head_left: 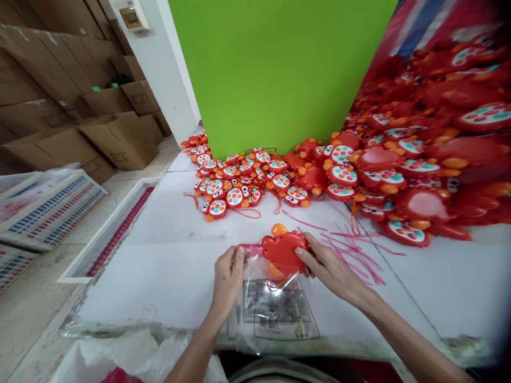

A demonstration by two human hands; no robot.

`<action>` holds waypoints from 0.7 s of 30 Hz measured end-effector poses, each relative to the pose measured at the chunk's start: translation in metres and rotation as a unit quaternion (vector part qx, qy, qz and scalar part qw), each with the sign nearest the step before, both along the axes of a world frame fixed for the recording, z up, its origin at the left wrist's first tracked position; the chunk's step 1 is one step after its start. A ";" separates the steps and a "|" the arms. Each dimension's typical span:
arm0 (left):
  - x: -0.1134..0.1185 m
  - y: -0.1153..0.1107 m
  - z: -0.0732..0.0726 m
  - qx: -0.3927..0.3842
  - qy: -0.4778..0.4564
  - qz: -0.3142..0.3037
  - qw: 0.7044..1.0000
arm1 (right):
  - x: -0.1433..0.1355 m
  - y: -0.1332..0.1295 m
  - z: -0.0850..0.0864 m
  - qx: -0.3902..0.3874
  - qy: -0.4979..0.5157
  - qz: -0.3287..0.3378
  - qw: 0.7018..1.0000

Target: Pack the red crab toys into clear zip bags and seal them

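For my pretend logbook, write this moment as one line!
right hand: holds red crab toy; left hand: pinches pink strip; more crab toys: piled beyond

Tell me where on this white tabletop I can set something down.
The widest bare patch of tabletop lies between the left hand and the white-rimmed crate. Another lies right of the pink strips, between the toy pile and the right forearm. The green panel's foot is crowded with toys; the clear bag takes up room near the front edge.
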State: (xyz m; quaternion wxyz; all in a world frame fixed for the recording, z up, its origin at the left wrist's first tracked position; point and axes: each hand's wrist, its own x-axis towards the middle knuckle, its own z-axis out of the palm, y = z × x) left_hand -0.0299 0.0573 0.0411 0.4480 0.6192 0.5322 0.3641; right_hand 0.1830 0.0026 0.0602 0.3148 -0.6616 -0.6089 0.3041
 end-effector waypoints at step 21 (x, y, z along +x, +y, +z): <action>0.025 0.003 -0.024 -0.103 -0.162 -0.036 0.981 | -0.019 0.018 0.019 -0.094 -0.194 0.284 0.934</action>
